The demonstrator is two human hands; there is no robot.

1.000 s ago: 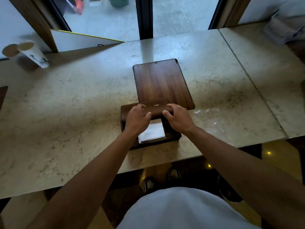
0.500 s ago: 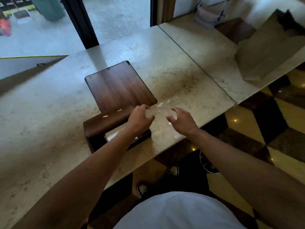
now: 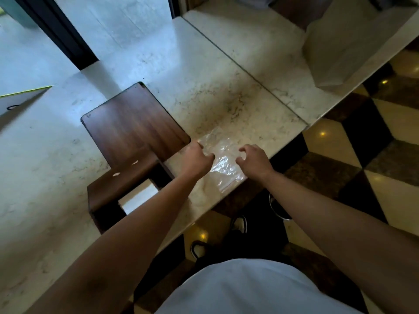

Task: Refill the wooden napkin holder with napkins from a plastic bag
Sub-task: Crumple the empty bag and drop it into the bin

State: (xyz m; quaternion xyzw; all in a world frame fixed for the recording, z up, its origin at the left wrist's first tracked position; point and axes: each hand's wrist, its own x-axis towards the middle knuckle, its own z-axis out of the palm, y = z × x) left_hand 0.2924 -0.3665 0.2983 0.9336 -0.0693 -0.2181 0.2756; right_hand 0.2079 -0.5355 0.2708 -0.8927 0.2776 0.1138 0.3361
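Observation:
A dark wooden napkin holder (image 3: 123,182) stands on the marble counter (image 3: 204,96), its flat lid (image 3: 133,123) lying behind it. White napkins (image 3: 138,197) show in its open slot. To its right, near the counter's front edge, lies a flat clear plastic bag (image 3: 223,159). My left hand (image 3: 196,160) hovers at the bag's left edge with fingers curled. My right hand (image 3: 254,159) hovers over the bag's right side, fingers spread and bent. Neither hand visibly holds anything.
A brown paper bag (image 3: 344,46) stands on the adjoining counter slab at the right. A white card (image 3: 20,100) leans at the far left. The counter's front edge runs just below the plastic bag, with chequered floor (image 3: 362,155) beyond.
Both hands left the napkin holder and moved right to the plastic bag. The view swung right, so the holder now sits at the left.

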